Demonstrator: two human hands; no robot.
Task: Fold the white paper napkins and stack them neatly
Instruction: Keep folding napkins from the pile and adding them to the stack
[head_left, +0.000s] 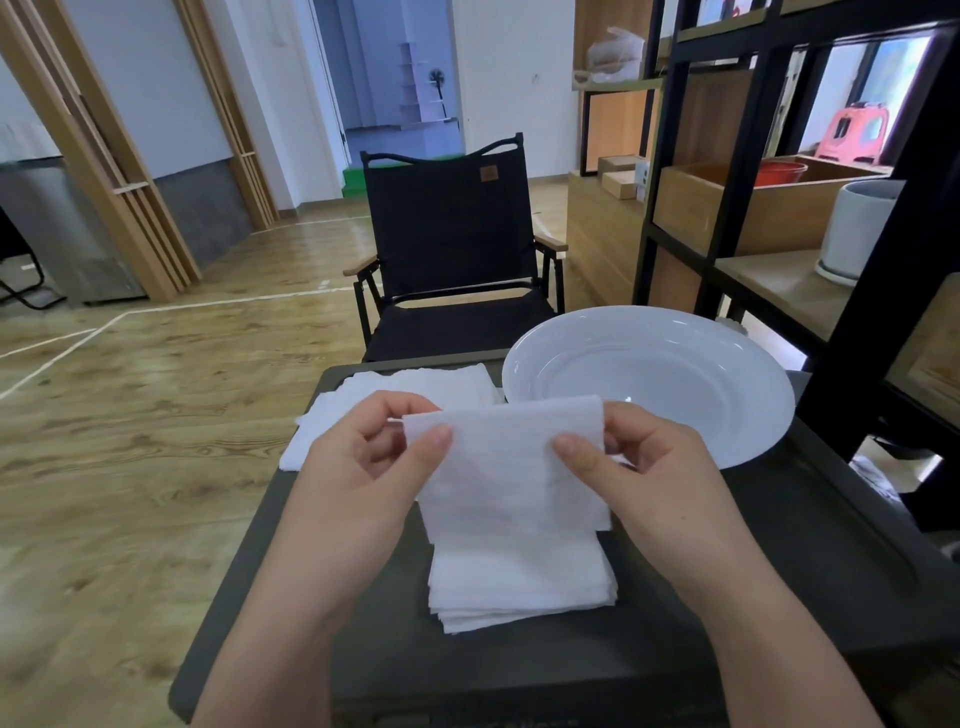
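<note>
Indoors, dark table, wood floor, black chair, left hand and right hand pinching napkin

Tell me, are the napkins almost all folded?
Partly. A neat stack of folded napkins already sits on the dark table. Right now the left hand and right hand pinch one napkin by its top corners, held just above that stack. A loose pile of unfolded napkins still waits behind, beside the white plate. How many are in it cannot be told.
</note>
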